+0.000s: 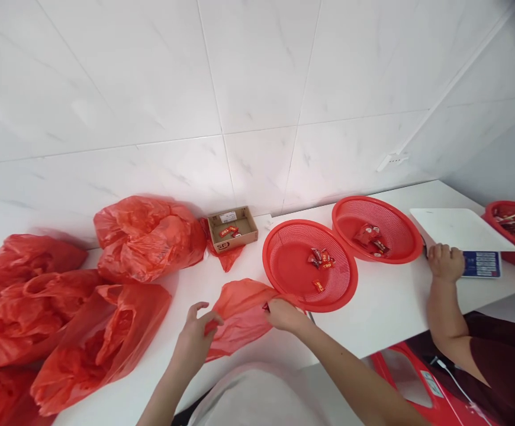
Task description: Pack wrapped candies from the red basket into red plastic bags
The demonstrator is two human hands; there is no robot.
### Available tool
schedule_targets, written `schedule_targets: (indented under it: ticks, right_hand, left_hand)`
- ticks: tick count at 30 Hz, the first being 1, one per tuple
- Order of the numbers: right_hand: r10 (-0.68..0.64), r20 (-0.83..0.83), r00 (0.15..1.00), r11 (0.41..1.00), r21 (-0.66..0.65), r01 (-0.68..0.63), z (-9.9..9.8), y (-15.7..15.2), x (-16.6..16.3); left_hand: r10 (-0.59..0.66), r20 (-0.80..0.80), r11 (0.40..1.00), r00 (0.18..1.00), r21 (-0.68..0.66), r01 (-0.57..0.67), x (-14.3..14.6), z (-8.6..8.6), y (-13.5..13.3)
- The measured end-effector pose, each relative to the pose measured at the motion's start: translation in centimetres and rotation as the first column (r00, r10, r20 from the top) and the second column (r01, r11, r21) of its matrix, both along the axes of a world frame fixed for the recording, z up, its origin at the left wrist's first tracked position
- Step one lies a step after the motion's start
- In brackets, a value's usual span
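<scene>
A thin red plastic bag (244, 310) lies spread on the table in front of me. My left hand (198, 334) is at its left edge, fingers curved and apart with nothing held in them. Over the bag's right side, my right hand (286, 313) is closed on a small wrapped candy, whose dark red end shows at the fingertips. Just beyond that hand stands a red mesh basket (279, 269) with several wrapped candies (324, 258) in it.
Full red bags (146, 236) crowd the left. A cardboard box (235, 241) with a few candies stands at the back. Rightward are a second red basket (399, 228), a scale (462, 228) with a co-worker's hand (446, 263) at it, and a candy-filled basket (510, 254).
</scene>
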State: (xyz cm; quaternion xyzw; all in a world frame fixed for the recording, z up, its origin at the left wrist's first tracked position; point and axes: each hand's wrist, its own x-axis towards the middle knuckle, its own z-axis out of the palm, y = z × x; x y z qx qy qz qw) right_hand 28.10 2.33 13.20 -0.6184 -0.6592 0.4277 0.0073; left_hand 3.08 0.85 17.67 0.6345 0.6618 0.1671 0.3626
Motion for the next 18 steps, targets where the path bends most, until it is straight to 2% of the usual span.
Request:
schedule_targets:
  ticks: [2,5,7,8,10,12,15,18]
  right_hand:
    - [0.076,0.01,0.997,0.993,-0.091,-0.075,0.0,0.1,1.2]
    - [0.177,-0.041,0.983,0.965,-0.191,-0.181,0.4,-0.6,1.8]
    - [0.216,-0.099,0.971,0.948,-0.216,-0.233,0.8,-1.0,1.9]
    - [0.212,-0.139,0.967,0.95,-0.205,-0.237,1.0,-1.1,1.8]
    - [0.168,-0.228,0.959,0.967,-0.151,-0.205,1.3,-1.2,1.8]
    - [0.102,-0.303,0.947,0.989,-0.076,-0.13,1.4,-1.1,1.4]
    - [0.047,-0.35,0.936,0.998,-0.022,-0.058,0.9,-1.0,0.0]
    - [0.002,-0.346,0.938,0.999,-0.037,-0.015,-0.4,-0.8,-2.1]
  left_hand:
    - [-0.02,-0.11,0.994,0.994,0.107,0.032,-2.2,-0.3,0.1]
    - [0.054,-0.151,0.955,0.987,0.296,-0.007,-4.7,-0.3,0.5]
    - [0.123,-0.127,0.935,0.984,0.346,-0.072,-5.3,0.1,0.6]
    - [0.158,-0.099,0.939,0.982,0.322,-0.119,-5.3,0.3,0.6]
    - [0.222,0.006,0.96,0.975,0.171,-0.22,-4.5,0.7,0.2]
    - [0.26,0.182,0.965,0.948,-0.077,-0.25,-2.9,0.9,-0.4]
    - [0.318,0.448,0.915,0.836,-0.376,-0.147,0.0,0.7,-1.7]
    - [0.448,0.538,0.849,0.714,-0.506,-0.151,2.2,-0.2,-2.5]
